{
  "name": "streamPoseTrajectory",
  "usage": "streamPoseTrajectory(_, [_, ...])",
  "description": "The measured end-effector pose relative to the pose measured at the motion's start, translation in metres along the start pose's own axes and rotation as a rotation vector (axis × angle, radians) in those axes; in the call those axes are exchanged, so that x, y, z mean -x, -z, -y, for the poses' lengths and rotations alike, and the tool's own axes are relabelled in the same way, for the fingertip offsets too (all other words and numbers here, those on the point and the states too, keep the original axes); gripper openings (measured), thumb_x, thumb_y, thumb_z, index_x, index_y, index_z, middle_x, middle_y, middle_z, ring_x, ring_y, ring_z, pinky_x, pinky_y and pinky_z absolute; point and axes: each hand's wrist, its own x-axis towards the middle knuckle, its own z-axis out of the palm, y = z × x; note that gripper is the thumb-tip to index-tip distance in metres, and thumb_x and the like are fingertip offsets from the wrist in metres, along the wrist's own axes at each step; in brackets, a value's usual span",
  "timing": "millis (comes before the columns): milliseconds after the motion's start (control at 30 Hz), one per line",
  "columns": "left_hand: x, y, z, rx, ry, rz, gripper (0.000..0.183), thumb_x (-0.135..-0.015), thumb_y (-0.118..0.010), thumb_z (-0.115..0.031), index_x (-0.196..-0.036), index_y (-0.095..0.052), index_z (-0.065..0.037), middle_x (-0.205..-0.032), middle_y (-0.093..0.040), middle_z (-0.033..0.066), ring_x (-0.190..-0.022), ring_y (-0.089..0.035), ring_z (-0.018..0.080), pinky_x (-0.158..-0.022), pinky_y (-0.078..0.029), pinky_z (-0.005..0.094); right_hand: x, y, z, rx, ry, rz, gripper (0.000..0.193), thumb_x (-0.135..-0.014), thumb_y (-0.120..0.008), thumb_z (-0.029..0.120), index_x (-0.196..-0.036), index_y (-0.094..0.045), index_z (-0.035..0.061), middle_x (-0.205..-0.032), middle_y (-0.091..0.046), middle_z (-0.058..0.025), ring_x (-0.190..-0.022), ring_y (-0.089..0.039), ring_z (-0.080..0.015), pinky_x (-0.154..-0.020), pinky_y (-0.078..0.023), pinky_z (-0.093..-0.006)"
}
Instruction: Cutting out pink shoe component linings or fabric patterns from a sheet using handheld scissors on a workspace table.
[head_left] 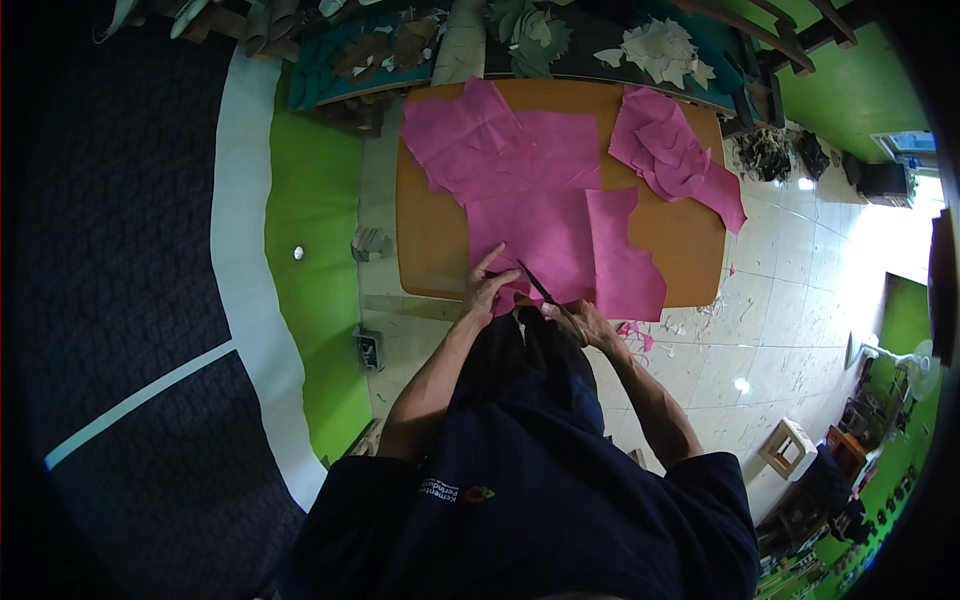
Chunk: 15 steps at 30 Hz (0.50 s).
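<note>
A large pink sheet (540,225), which looks like leather or cloth, lies on the brown table (430,240) in front of me and hangs past its near edge. My left hand (486,288) grips the sheet's near left edge, with some fingers spread over its top. My right hand (580,322) is closed round a pair of dark scissors (540,285). Their blades point away and to the left, over the sheet close to my left fingers. A small flap of pink material curls up between the hands. Part of the scissors' handles is hidden by my right hand.
More pink pieces (470,140) lie at the table's far left, and a pile of pink cut pieces (665,150) at its far right. Behind stands a bench with green pieces (530,40) and pale pieces (660,52). Pink scraps (640,338) litter the tiled floor.
</note>
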Motion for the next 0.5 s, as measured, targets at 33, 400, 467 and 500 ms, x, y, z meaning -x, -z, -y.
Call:
streamPoseTrajectory(33, [0.002, -0.003, 0.000, -0.027, -0.006, 0.010, 0.072, -0.080, -0.076, 0.003, -0.146, -0.049, -0.008, -0.107, -0.072, 0.0111, -0.090, -0.070, 0.0152, -0.084, -0.056, 0.0281, -0.003, 0.001, 0.000, -0.020, 0.012, 0.039, 0.071, -0.089, -0.055, 0.070, -0.084, -0.069, 0.0011, -0.054, -0.049, -0.0047, -0.052, -0.049, -0.0154, -0.051, -0.036, -0.0366])
streamPoseTrajectory(400, [0.008, -0.013, -0.019, -0.059, -0.048, 0.058, 0.072, -0.083, -0.073, 0.004, -0.148, -0.044, -0.005, -0.095, -0.074, 0.0132, -0.084, -0.071, 0.0160, -0.084, -0.056, 0.0291, -0.036, 0.025, -0.014, 0.138, 0.145, 0.152, 0.061, -0.091, -0.061, 0.063, -0.084, -0.066, 0.0021, -0.056, -0.047, -0.0042, -0.050, -0.045, -0.0162, -0.051, -0.037, -0.0386])
streamPoseTrajectory(467, [0.010, -0.013, -0.020, -0.024, -0.058, 0.071, 0.073, -0.083, -0.073, 0.004, -0.149, -0.043, -0.005, -0.093, -0.074, 0.0127, -0.082, -0.071, 0.0151, -0.083, -0.055, 0.0276, -0.036, 0.026, -0.009, 0.111, 0.164, 0.133, 0.062, -0.090, -0.062, 0.064, -0.089, -0.067, 0.0021, -0.057, -0.049, -0.0054, -0.051, -0.047, -0.0172, -0.052, -0.038, -0.0405])
streamPoseTrajectory(500, [0.009, -0.013, -0.020, -0.031, -0.058, 0.069, 0.073, -0.083, -0.073, 0.004, -0.149, -0.043, -0.005, -0.093, -0.074, 0.0127, -0.082, -0.071, 0.0151, -0.083, -0.055, 0.0276, -0.038, 0.026, -0.008, 0.105, 0.169, 0.133, 0.062, -0.090, -0.062, 0.064, -0.089, -0.067, 0.0021, -0.057, -0.049, -0.0054, -0.051, -0.047, -0.0172, -0.052, -0.038, -0.0405])
